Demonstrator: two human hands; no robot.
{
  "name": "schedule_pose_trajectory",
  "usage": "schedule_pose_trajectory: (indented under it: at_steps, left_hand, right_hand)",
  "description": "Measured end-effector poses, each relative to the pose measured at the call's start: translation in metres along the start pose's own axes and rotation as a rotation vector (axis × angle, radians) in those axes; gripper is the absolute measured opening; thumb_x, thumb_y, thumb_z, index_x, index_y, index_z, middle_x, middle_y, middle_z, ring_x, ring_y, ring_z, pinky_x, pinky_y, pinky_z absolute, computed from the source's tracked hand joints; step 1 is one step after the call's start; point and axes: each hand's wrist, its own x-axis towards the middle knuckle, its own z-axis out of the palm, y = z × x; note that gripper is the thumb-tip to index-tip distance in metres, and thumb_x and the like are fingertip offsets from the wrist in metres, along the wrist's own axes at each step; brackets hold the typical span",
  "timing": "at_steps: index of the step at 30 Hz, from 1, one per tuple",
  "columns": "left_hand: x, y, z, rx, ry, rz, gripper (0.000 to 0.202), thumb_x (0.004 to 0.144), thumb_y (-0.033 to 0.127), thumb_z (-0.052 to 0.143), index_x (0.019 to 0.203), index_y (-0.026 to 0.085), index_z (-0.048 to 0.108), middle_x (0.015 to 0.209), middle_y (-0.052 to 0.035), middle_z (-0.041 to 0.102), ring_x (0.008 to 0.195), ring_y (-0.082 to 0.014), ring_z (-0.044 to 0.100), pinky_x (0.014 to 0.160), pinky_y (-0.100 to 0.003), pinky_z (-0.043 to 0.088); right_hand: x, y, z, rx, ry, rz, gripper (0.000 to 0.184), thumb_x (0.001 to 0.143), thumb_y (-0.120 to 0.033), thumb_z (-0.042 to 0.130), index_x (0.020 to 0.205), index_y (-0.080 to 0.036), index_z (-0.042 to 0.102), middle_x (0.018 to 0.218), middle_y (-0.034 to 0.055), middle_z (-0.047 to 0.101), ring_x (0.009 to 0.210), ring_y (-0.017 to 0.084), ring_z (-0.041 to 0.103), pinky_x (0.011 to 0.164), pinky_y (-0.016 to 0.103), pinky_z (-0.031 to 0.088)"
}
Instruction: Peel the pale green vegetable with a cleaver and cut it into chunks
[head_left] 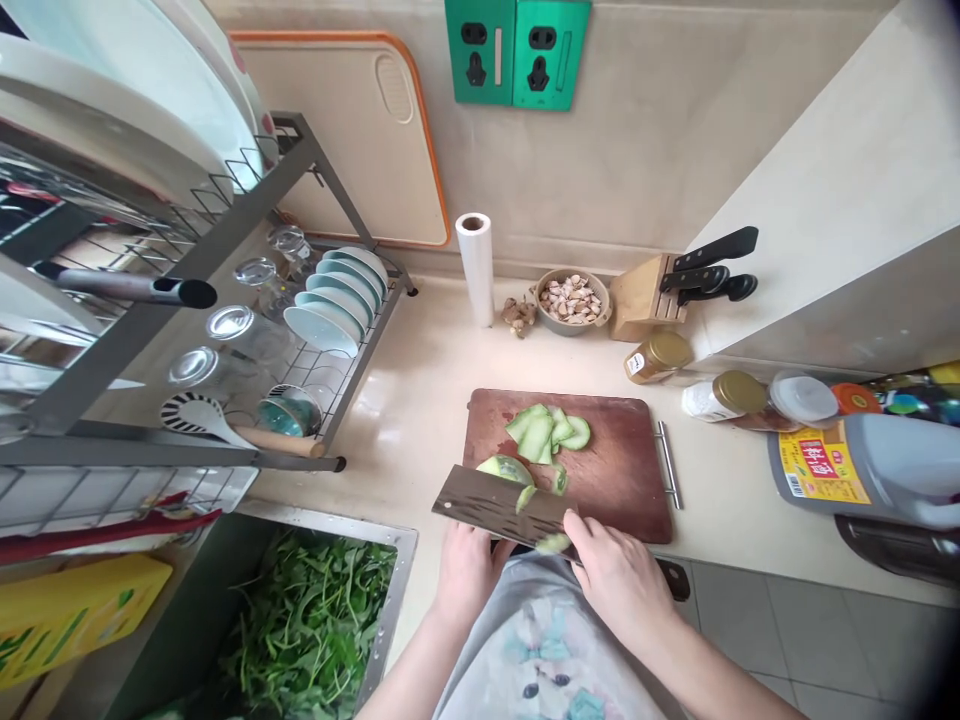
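Note:
My right hand [619, 575] is wrapped round a cleaver [487, 505], whose dark handle end shows past my palm. The broad blade is tilted above the front of a brown wooden cutting board [619, 480]. Small green bits cling to the blade. My left hand [471, 565] is at the blade's near left edge, its fingers hidden behind the metal. Just beyond the blade lies a pale green vegetable piece [504, 467], partly covered; whether my left hand touches it cannot be seen. Thin green vegetable slices [536, 435] lie in a loose pile farther back on the board.
Left stands a dish rack [349, 375] with bowls and glasses, above a sink [405, 560] holding leafy greens [315, 610]. Behind the board are a white roll [475, 275], ginger [517, 315], a garlic bowl [571, 302] and a knife block [641, 300]. Jars [724, 395] and a jug [892, 465] stand right.

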Motion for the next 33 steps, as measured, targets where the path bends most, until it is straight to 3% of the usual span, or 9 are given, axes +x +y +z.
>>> schedule_pose_trajectory:
  at_steps: [5, 12, 24, 33]
  left_hand:
    - [-0.003, -0.001, 0.006, -0.007, 0.008, -0.022, 0.016, 0.079, 0.031, 0.058, 0.086, 0.019, 0.067, 0.080, -0.0083, 0.068, 0.078, -0.0243, 0.064, 0.071, -0.037, 0.052]
    - [-0.002, -0.002, 0.006, -0.058, 0.041, 0.022, 0.015, 0.077, 0.027, 0.054, 0.085, 0.020, 0.065, 0.077, -0.0084, 0.069, 0.070, -0.0253, 0.065, 0.061, -0.037, 0.053]
    - [-0.004, -0.003, 0.005, -0.001, 0.072, 0.046, 0.011, 0.078, 0.025, 0.056, 0.084, 0.020, 0.064, 0.073, -0.0069, 0.066, 0.072, -0.0231, 0.065, 0.063, -0.032, 0.053]
    - [0.004, 0.000, -0.003, -0.033, 0.006, -0.040, 0.031, 0.080, 0.036, 0.059, 0.106, 0.020, 0.056, 0.100, -0.0104, 0.058, 0.096, -0.0247, 0.058, 0.073, -0.034, 0.054]
  right_hand:
    - [0.004, 0.005, 0.000, -0.131, 0.037, -0.058, 0.036, 0.076, -0.007, 0.058, 0.110, -0.019, 0.050, 0.085, 0.0013, 0.066, 0.072, 0.017, 0.064, 0.058, 0.026, 0.040]
    - [0.014, 0.005, 0.008, -0.337, 0.107, -0.083, 0.025, 0.081, -0.006, 0.051, 0.104, -0.016, 0.051, 0.075, 0.0028, 0.064, 0.063, 0.016, 0.063, 0.054, 0.026, 0.041]
    - [0.031, -0.007, 0.001, -0.298, -0.078, -0.018, 0.022, 0.084, -0.006, 0.048, 0.103, -0.016, 0.049, 0.079, 0.0043, 0.066, 0.069, 0.017, 0.066, 0.055, 0.025, 0.043]
    - [0.060, -0.009, -0.035, -0.172, -0.275, -0.038, 0.025, 0.083, -0.005, 0.041, 0.103, -0.017, 0.049, 0.076, 0.0052, 0.069, 0.070, 0.023, 0.068, 0.050, 0.026, 0.037]
